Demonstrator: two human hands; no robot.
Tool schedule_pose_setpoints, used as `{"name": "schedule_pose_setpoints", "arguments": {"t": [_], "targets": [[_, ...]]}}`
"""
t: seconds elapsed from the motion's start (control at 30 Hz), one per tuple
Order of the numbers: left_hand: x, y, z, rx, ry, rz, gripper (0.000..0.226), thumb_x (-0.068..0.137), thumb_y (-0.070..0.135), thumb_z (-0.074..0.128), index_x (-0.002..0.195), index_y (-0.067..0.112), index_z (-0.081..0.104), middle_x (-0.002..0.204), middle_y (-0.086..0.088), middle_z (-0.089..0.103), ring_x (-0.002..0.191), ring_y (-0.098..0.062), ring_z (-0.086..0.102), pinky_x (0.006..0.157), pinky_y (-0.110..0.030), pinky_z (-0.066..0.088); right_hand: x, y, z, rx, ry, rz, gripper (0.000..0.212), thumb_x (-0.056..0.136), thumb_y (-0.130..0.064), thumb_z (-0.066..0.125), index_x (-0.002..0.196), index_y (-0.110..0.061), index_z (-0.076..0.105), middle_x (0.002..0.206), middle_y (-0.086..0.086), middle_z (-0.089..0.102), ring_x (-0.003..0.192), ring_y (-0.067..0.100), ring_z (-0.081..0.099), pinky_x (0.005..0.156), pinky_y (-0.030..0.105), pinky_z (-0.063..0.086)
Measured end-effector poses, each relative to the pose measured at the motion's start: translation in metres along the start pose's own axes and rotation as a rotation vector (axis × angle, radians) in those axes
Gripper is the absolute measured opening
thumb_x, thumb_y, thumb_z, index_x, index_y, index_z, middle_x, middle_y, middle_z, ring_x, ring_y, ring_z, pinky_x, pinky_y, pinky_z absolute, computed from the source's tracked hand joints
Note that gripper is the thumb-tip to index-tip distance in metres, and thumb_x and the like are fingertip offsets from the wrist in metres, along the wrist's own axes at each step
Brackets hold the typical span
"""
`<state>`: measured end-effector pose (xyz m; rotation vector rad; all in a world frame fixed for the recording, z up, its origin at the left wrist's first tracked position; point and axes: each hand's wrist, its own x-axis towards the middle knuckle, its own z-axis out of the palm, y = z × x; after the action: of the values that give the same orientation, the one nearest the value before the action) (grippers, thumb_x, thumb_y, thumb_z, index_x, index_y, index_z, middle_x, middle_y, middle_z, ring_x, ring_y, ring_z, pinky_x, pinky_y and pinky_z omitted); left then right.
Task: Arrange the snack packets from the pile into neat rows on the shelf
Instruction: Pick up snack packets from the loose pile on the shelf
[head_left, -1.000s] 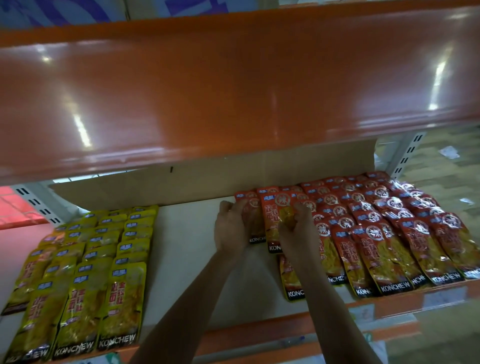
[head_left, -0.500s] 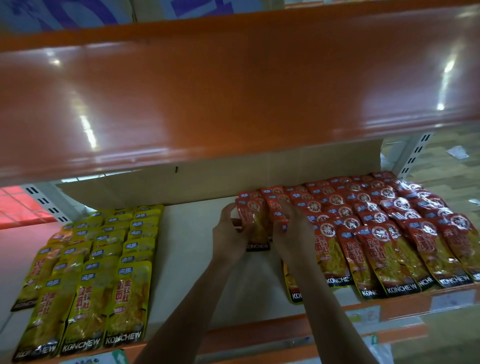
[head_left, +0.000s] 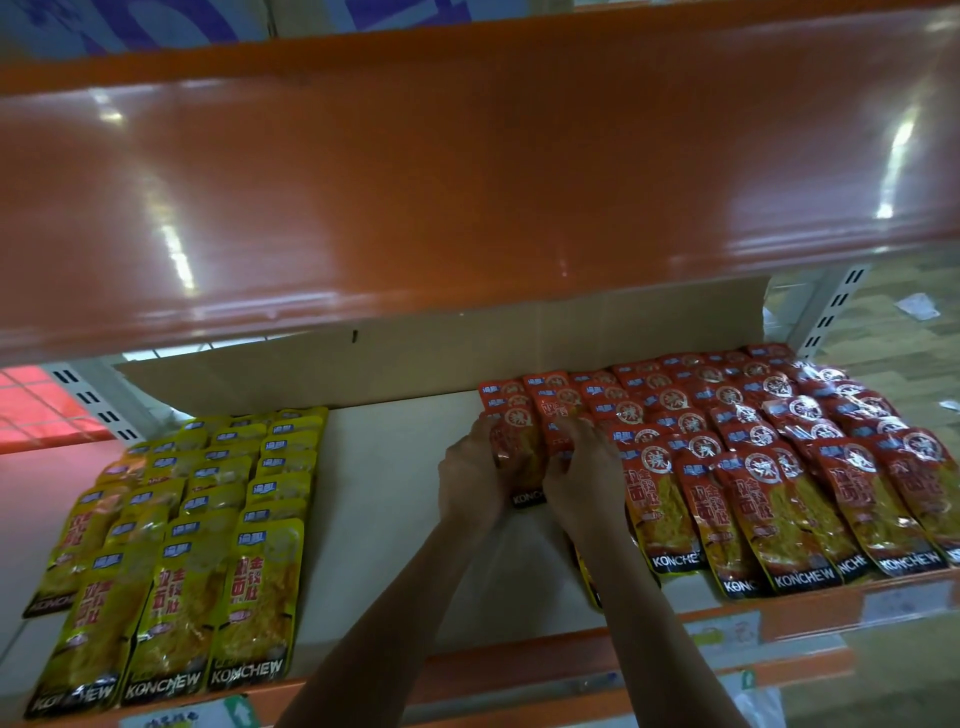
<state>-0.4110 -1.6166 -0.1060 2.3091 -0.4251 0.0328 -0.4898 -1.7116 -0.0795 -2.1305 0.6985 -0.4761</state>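
Left of your left hand (head_left: 470, 478), the yellow packets (head_left: 249, 597) read KONCHEW in white on their dark bottom bands. Right of your right hand (head_left: 582, 475), the red packets (head_left: 779, 509) carry the same word. The held packet (head_left: 524, 462) between your hands shows only KON. The packets' Chinese characters are too blurred to read.
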Motion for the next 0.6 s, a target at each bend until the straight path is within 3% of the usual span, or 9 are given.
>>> {"name": "schedule_pose_setpoints", "arguments": {"t": [0.3, 0.6], "targets": [[0.004, 0.001, -0.001, 0.137, -0.07, 0.091, 0.057, 0.083, 0.054, 0.064, 0.131, 0.026, 0.053, 0.116, -0.003, 0.066, 0.099, -0.018, 0.065, 0.087, -0.031, 0.051, -0.006, -0.008, -0.006, 0.0, 0.018, -0.013, 0.042, 0.091, -0.003, 0.049, 0.133, -0.009, 0.049, 0.132, 0.009, 0.052, 0.121, 0.024, 0.047, 0.097, 0.027, 0.038], [-0.008, -0.002, -0.024, 0.197, -0.07, 0.097, 0.042, 0.092, 0.049, 0.052, 0.127, 0.026, 0.053, 0.107, -0.002, 0.061, 0.089, -0.019, 0.063, 0.075, -0.03, 0.052, -0.013, -0.024, 0.012, 0.009, 0.005, -0.032, 0.039, 0.09, -0.007, 0.055, 0.129, -0.009, 0.053, 0.127, 0.01, 0.057, 0.117, 0.026, 0.052, 0.097, 0.034, 0.043]]}}
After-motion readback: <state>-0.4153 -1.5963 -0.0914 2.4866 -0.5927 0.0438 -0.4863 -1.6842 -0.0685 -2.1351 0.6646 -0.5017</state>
